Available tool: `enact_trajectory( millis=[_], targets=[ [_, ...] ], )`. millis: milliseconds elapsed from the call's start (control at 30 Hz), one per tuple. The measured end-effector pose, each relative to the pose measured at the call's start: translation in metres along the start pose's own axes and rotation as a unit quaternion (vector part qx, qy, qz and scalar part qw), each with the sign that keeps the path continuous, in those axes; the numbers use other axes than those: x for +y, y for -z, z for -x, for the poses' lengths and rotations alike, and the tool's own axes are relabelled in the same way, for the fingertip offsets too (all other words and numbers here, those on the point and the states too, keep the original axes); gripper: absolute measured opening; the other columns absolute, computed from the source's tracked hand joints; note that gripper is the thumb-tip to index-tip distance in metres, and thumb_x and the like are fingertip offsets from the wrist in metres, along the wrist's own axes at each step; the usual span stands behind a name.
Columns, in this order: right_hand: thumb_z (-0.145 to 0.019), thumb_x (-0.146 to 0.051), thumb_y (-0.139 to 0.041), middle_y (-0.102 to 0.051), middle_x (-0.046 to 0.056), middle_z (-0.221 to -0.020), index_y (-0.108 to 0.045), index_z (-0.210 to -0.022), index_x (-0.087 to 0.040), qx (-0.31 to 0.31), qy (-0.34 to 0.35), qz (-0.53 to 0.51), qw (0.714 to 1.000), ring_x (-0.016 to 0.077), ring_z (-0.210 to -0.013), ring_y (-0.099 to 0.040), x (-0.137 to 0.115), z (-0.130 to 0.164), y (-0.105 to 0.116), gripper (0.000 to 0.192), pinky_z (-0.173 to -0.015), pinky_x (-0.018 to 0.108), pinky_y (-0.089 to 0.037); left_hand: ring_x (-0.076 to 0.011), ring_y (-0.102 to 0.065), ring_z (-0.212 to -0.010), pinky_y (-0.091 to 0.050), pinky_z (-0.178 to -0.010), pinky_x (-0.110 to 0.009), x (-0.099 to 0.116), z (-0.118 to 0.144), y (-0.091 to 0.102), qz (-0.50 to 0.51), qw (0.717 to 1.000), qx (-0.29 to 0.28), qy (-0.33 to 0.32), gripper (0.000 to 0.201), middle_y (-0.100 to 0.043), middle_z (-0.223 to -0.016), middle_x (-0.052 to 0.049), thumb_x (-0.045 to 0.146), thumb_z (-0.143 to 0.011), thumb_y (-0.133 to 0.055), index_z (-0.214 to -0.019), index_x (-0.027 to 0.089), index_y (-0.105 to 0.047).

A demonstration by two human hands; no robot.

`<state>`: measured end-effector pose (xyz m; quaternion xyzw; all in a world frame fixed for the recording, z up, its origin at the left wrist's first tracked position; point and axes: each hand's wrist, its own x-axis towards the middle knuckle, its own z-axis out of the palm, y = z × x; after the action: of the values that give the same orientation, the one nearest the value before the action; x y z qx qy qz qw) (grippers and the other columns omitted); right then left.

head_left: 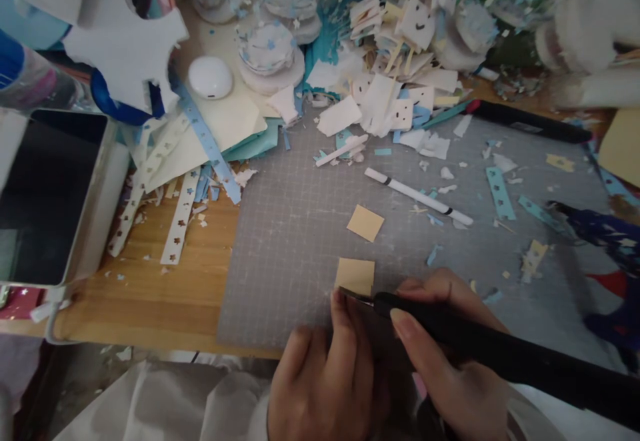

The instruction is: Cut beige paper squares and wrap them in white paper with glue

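Craft knife point(500, 354): long axis runs lower right to centre, tip pointing left at tan paper square point(355, 276). Right hand point(450, 354) fingers closed around handle. Left hand point(325, 381) fingertips curled, pressing cutting mat point(280, 241) beside blade.

Home craft desk: cutting mat point(300, 228), paper scraps point(380, 101).

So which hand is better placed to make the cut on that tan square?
Probably the right hand: its grip is on the black craft knife, tip at the tan paper square. The left hand only presses beside the blade.
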<state>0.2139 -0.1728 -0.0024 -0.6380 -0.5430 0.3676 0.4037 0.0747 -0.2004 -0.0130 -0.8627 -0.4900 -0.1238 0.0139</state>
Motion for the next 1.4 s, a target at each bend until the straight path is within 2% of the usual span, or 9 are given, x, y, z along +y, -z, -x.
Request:
enact_trajectory(
  millis=[433,833,1000,1400],
  targets=[
    [-0.079,-0.021,-0.062,-0.058,-0.003,-0.072,-0.054,-0.083,-0.026,-0.022,-0.013,-0.011,1.0,0.0111,-0.056,-0.059,0.002,0.002,0.004,0.01,-0.047,0.02,-0.05,-0.0147,-0.063,-0.06,-0.045,-0.056,-0.031,0.001,0.0,0.001,0.004,0.999,-0.031,-0.008,0.035,-0.068,-0.109,-0.022,0.021,-0.09,-0.039,-0.107,0.002,-0.064],
    [-0.079,-0.024,-0.062,-0.057,-0.004,-0.07,-0.054,-0.08,-0.026,-0.029,-0.008,0.028,0.999,0.0098,-0.053,-0.056,0.003,-0.002,0.01,0.008,-0.043,0.018,-0.047,-0.0138,-0.063,-0.06,-0.044,-0.06,-0.031,0.001,0.0,0.002,-0.004,1.0,-0.021,-0.001,0.036,-0.068,-0.11,-0.021,0.024,-0.089,-0.043,-0.109,0.001,-0.063],
    [-0.078,-0.023,-0.062,-0.055,-0.004,-0.069,-0.055,-0.08,-0.026,-0.011,0.01,0.042,0.999,0.011,-0.059,-0.059,0.003,-0.003,0.014,0.008,-0.049,0.018,-0.05,-0.0136,-0.061,-0.057,-0.045,-0.058,-0.031,-0.001,-0.001,0.002,-0.007,1.0,-0.019,-0.01,0.038,-0.069,-0.108,-0.02,0.028,-0.089,-0.044,-0.108,0.001,-0.064],
    [-0.078,-0.026,-0.062,-0.058,-0.003,-0.068,-0.054,-0.079,-0.026,-0.031,0.005,0.062,0.998,0.0122,-0.054,-0.059,0.004,-0.006,0.023,0.008,-0.045,0.02,-0.05,-0.0135,-0.062,-0.058,-0.045,-0.059,-0.031,0.0,-0.001,0.002,-0.005,1.0,-0.026,-0.011,0.04,-0.068,-0.109,-0.021,0.027,-0.086,-0.048,-0.111,-0.001,-0.062]
  ],
)
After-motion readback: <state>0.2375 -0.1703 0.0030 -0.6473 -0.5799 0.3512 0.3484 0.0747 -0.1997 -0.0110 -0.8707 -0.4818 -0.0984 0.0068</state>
